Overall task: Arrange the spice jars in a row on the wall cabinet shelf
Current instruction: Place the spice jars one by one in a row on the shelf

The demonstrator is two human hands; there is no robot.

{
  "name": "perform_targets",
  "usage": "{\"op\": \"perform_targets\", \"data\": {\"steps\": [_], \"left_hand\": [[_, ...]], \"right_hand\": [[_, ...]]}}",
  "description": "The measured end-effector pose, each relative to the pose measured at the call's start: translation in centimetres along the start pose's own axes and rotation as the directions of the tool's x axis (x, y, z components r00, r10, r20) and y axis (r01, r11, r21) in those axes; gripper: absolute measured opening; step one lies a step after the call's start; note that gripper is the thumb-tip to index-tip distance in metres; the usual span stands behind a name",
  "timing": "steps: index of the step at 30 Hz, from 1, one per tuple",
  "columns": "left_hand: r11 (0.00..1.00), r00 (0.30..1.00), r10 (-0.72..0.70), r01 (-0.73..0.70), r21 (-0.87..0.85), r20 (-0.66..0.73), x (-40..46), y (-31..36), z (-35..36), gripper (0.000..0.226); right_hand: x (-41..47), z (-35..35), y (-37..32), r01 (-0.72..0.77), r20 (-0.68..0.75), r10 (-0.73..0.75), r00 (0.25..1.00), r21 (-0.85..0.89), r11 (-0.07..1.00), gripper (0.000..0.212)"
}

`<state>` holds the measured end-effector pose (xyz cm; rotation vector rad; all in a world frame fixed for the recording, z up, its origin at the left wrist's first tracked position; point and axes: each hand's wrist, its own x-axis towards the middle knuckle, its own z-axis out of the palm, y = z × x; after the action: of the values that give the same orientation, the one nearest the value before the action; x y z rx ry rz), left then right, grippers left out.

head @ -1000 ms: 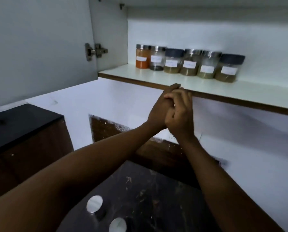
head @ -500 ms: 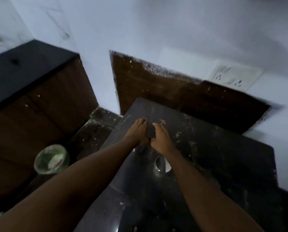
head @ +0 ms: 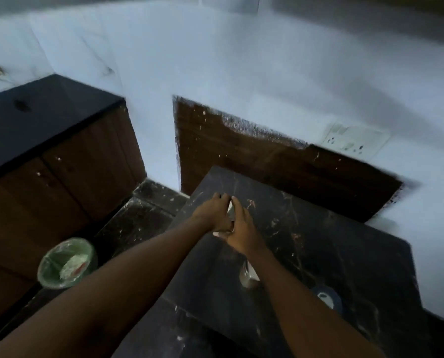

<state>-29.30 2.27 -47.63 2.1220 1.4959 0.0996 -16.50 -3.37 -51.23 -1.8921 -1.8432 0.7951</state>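
Observation:
Both my hands meet over the dark marble counter (head: pixel 319 254). My left hand (head: pixel 213 213) and my right hand (head: pixel 244 228) are cupped around a small spice jar (head: pixel 230 211); only white patches of it show between the fingers. A second jar with a shiny lid (head: pixel 246 276) stands on the counter, partly hidden under my right forearm. A third jar with a dark lid (head: pixel 326 298) stands to the right of that arm. The wall cabinet shelf and its row of jars are out of view.
A green-lined bin (head: pixel 67 262) with white scraps sits on the floor at the left. A black-topped wooden cabinet (head: pixel 35 120) stands beyond it. A wall socket plate (head: pixel 355 138) sits above the brown panel (head: pixel 267 164) behind the counter.
My view dropped from the shelf to the counter. My hands came down from the shelf edge and now close around a jar slightly farther along the counter.

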Motion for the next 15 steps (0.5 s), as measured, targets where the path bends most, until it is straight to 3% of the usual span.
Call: {"op": "perform_targets", "data": {"steps": [3, 6, 10, 15], "left_hand": [[0.991, 0.992, 0.089, -0.097, -0.097, -0.085, -0.5, 2.9, -5.3, 0.058], [0.946, 0.968, 0.186, -0.223, -0.235, -0.17, -0.9, 6.7, -11.0, 0.071], [0.758, 0.942, 0.221, -0.328, -0.564, -0.251, -1.6, 12.0, -17.9, 0.06], [0.541, 0.907, 0.291, -0.418, -0.73, -0.303, -2.1, 18.2, -23.3, 0.047]], "right_hand": [[0.1, -5.7, -3.2, 0.063, -0.136, -0.067, 0.988, -0.032, 0.997, 0.105], [0.0, -12.9, -6.2, 0.089, -0.241, -0.101, 0.965, -0.063, 0.994, 0.083], [-1.0, -23.2, -9.6, 0.151, -0.344, -0.138, 0.929, 0.01, 0.989, 0.058], [-3.1, -34.9, -12.4, 0.27, -0.461, -0.218, 0.86, 0.049, 0.962, 0.065]]}}
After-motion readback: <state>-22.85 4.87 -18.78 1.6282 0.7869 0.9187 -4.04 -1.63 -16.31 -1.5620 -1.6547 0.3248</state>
